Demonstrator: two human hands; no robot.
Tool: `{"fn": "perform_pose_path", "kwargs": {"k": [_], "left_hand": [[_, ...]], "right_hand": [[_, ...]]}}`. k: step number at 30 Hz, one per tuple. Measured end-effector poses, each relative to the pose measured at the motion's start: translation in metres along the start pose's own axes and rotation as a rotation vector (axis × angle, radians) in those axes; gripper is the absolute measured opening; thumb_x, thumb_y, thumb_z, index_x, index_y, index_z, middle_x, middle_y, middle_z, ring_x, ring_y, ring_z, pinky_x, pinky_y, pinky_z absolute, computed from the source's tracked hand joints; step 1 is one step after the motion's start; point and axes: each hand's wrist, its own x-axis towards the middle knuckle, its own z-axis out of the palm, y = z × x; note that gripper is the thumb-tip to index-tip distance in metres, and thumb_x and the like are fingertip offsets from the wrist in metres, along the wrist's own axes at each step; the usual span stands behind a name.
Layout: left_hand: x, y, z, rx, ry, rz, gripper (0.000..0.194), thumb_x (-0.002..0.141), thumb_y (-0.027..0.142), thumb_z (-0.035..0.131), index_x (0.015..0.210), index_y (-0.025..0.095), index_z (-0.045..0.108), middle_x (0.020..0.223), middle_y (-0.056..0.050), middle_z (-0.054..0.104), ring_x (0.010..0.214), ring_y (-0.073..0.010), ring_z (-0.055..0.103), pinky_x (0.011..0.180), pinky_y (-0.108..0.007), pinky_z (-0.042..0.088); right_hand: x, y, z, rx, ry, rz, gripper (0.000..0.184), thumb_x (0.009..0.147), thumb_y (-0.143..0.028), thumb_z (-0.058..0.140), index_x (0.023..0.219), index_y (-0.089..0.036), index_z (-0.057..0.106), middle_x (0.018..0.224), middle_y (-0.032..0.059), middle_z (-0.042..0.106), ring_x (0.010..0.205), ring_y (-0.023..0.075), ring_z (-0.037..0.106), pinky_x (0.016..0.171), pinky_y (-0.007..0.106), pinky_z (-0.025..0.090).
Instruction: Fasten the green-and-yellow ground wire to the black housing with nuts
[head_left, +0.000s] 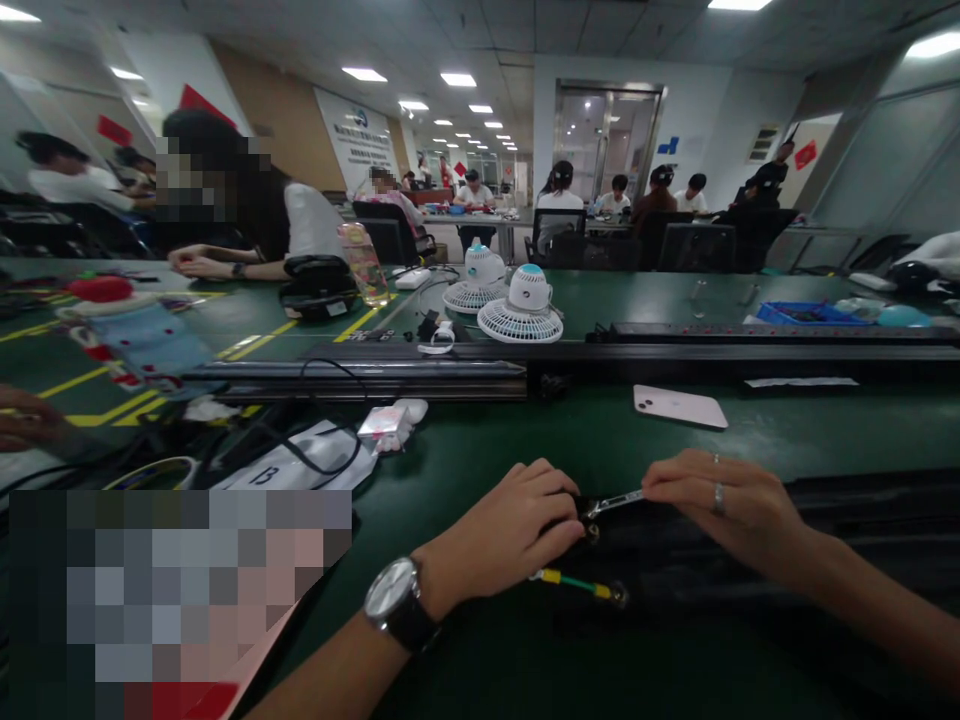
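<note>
On the green bench (525, 440), the left hand (517, 530) pinches a fitting on the long black housing (750, 560). The right hand (720, 500), fingers closed, grips a small silver wrench (615, 502); looks like mid-tightening, next needing a steady turn.

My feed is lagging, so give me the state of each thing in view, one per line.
left hand: pressed on the black part
right hand: pinching the small wrench
small wrench: held level, head at the black part
green wire: lying loose
phone: face down
two fans: lying flat
</note>
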Motion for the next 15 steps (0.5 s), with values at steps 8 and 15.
{"fn": "perform_pose_path", "kwargs": {"k": [8, 15], "left_hand": [[0.001, -0.004, 0.002, -0.05, 0.009, 0.014, 0.029, 0.105, 0.034, 0.043, 0.092, 0.019, 0.064, 0.114, -0.005, 0.062, 0.109, -0.0191, 0.052, 0.098, -0.036, 0.041], [0.002, -0.004, 0.002, -0.052, 0.011, 0.029, 0.031, 0.105, 0.033, 0.041, 0.095, 0.018, 0.067, 0.117, -0.008, 0.062, 0.11, -0.0203, 0.052, 0.1, -0.038, 0.042]], "right_hand": [[-0.02, 0.004, -0.004, 0.029, -0.086, 0.006, 0.026, 0.103, -0.007, 0.05, 0.117, -0.02, 0.068, 0.113, 0.0054, 0.072, 0.099, 0.0176, 0.067, 0.083, 0.032, 0.054], [-0.012, -0.014, -0.003, -0.091, 0.142, -0.027, 0.026, 0.099, -0.001, 0.056, 0.117, -0.015, 0.069, 0.113, 0.007, 0.073, 0.1, 0.018, 0.068, 0.09, 0.032, 0.054]]}}
